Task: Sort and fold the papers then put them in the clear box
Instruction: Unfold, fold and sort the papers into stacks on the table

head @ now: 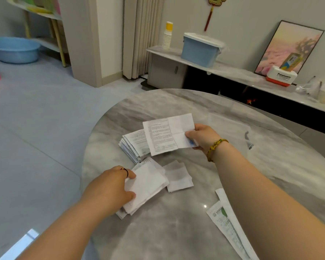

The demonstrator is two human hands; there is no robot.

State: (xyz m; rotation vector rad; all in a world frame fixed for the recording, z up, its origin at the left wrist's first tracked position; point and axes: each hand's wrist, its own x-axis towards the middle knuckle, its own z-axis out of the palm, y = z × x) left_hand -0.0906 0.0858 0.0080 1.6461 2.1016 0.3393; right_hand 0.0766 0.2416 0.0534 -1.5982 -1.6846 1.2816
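My right hand [201, 136] pinches the right edge of an unfolded printed sheet [167, 134], held just above the marble table [176, 231]. Under that sheet's left side lies a fanned stack of printed papers [132, 145]. My left hand [111, 186] grips a thick folded bundle of white paper [146, 186] near the table's left edge. A smaller folded pile [178, 176] lies right beside the bundle. The clear box [231, 130] stands on the table to the right of my right hand, nearly see-through, with a dark clip on its side.
Long printed receipts [227, 226] lie at the front right, partly under my right forearm. Behind the table runs a low cabinet with a blue lidded box [200, 50], stacked paper cups [167, 37], a framed picture [289, 47] and a small white and red case [280, 76].
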